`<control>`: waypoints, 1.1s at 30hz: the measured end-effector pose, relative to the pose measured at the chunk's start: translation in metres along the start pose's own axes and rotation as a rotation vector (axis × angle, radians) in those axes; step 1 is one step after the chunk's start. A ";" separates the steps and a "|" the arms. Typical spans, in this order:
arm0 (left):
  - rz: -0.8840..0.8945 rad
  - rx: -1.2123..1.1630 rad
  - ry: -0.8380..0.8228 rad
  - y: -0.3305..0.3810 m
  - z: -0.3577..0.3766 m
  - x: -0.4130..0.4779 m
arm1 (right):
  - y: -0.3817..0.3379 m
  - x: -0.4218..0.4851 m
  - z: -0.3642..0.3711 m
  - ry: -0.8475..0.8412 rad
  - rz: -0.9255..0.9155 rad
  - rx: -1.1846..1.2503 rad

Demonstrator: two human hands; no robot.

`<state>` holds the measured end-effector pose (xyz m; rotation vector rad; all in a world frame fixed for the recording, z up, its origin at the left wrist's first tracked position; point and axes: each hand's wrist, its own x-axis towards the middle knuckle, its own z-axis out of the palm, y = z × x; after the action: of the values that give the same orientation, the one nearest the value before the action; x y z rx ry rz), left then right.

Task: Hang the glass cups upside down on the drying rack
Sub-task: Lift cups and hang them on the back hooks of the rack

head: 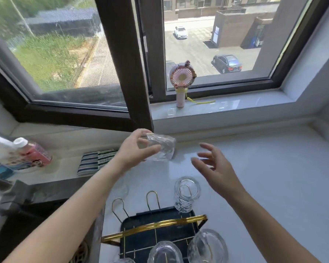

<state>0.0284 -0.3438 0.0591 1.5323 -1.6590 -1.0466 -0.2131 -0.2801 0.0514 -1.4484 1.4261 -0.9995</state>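
My left hand [136,149] grips a clear textured glass cup [160,148], tilted on its side above the white counter. My right hand [214,165] hovers open to the right of that cup, fingers spread, touching nothing. Below stands the drying rack [160,227], a black tray with gold wire prongs and a gold handle. One glass cup [186,194] hangs upside down on the rack's far right prong. Two bare prongs [152,198] stand to its left. More upside-down cups [164,252] sit on the near prongs, with another [207,245] at the right.
A pink hand-held fan [181,82] stands on the window sill. Striped cloths [95,162] lie at the back left, next to a pink bottle [33,152]. A sink with a drain [80,252] lies at the lower left. White counter [273,177] stretches right.
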 end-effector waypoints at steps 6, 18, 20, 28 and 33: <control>0.047 -0.495 -0.135 0.021 -0.012 -0.071 | -0.062 0.019 0.045 -0.301 -0.139 0.190; -0.410 -0.038 0.233 -0.111 -0.061 -0.088 | -0.031 0.015 0.085 -0.358 -0.385 -1.055; -0.446 -0.020 0.215 -0.128 -0.055 -0.086 | -0.024 0.012 0.098 -0.396 -0.419 -1.115; -0.437 0.339 0.116 -0.163 -0.033 -0.064 | -0.005 0.006 0.129 -0.497 -0.502 -1.265; -0.356 0.597 -0.004 -0.168 -0.014 -0.041 | 0.000 0.012 0.120 -0.636 -0.376 -1.195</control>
<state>0.1262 -0.3049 -0.0787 2.2743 -1.8434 -0.7480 -0.0991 -0.2876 0.0121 -2.6273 1.2698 0.3080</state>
